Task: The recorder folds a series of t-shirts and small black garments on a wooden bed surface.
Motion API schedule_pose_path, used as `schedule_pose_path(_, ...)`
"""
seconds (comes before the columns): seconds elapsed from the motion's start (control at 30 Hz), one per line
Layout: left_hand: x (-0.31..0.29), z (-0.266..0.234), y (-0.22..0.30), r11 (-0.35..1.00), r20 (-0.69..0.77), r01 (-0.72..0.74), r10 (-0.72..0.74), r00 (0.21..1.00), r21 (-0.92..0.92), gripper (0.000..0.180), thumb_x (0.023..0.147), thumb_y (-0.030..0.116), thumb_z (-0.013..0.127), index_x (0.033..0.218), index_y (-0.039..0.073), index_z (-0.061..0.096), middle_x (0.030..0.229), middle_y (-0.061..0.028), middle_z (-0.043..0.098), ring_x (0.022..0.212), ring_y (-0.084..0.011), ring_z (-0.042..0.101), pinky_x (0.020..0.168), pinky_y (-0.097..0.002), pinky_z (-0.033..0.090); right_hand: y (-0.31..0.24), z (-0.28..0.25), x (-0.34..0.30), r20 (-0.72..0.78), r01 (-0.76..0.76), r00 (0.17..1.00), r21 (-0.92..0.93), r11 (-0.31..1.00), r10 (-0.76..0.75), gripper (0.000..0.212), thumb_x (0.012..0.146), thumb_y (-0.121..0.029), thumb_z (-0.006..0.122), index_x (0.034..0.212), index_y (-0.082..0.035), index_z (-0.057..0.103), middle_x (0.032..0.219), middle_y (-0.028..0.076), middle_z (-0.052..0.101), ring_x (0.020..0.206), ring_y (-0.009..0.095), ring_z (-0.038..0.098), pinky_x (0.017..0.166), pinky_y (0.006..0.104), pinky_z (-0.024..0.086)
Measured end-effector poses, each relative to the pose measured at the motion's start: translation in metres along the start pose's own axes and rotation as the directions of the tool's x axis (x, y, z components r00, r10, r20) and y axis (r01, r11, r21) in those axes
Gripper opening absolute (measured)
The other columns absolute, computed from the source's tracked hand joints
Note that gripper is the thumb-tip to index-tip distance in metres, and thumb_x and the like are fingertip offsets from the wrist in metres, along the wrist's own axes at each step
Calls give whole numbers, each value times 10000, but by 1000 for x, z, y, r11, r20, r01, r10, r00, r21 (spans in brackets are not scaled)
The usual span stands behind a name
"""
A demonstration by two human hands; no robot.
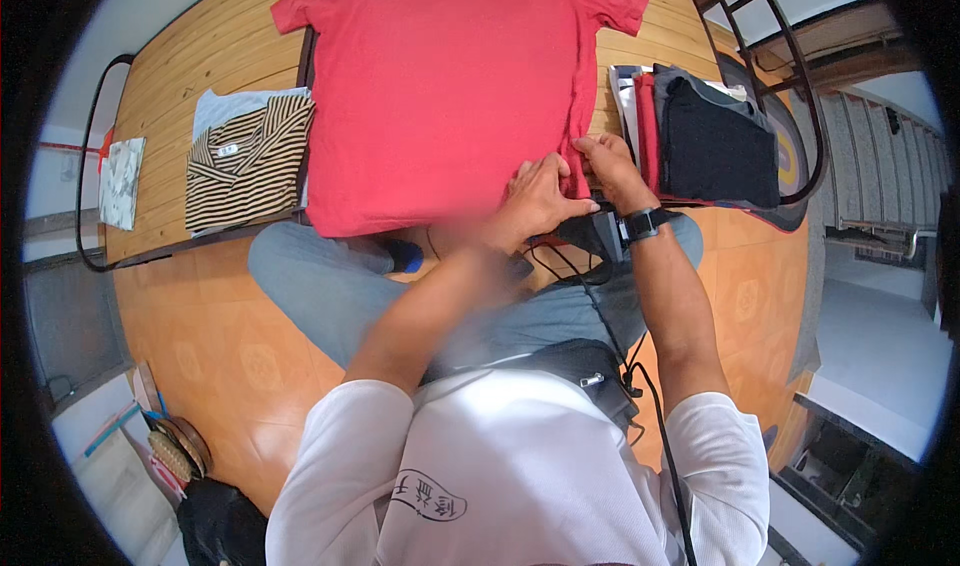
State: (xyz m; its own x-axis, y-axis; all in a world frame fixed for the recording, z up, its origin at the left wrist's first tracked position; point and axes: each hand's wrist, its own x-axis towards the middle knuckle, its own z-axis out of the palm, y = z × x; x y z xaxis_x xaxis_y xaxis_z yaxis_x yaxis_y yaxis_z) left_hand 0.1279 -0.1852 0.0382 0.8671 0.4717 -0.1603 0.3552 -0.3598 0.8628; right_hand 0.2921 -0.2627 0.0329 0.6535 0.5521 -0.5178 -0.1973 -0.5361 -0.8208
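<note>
Plain red shirt (450, 96), black-striped tan top (240, 171), grey-blue trousers (315, 291), faintly patterned orange floor (200, 326)

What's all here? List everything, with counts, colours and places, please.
T-shirt: one, red, spread, top centre.
Table: count unclear, brown wood, under clothes.
Striped shirt: one, black-and-tan, left.
Pale cloth: one, light blue, beside striped shirt.
Patterned cloth: one, grey-white, far left.
Clothes pile: one, mostly dark with red and white, right.
Railing: one, grey, far right.
Floor: one, orange, below.
Bundle: one, black, lower left.
Cables: several, black, over lap and torso.
Jeans: one pair, blue, on legs.
Worn shirt: one, white, bottom.
Watch: one, black, right wrist.
Left hand: one, bare, at T-shirt's near right corner.
Right hand: one, bare, at T-shirt's right edge.
</note>
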Motion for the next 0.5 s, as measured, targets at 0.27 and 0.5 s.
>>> schedule_pose_path(0.27, 10, 17, -2, 996, -121, 94, -93, 988, 2, 477, 756, 403, 844, 904, 29, 589, 845, -152, 653, 859, -326, 622, 776, -455, 496, -21, 4, -9, 161, -89, 984, 70, 994, 77, 168, 920, -246, 702, 844, -111, 634, 585, -12, 534, 449, 105, 445, 398, 284, 337)
schedule_pose_path(0.5, 9, 9, -5, 931, -69, 104, -136, 988, -349, 233, 894, 193, 703, 810, 21, 570, 679, -37, 566, 656, -119, 567, 585, -342, 456, -20, 6, 2, 34, -26, 999, 178, 984, 20, 238, 913, -248, 735, 833, -138, 539, 584, -15, 512, 439, 112, 439, 385, 278, 336)
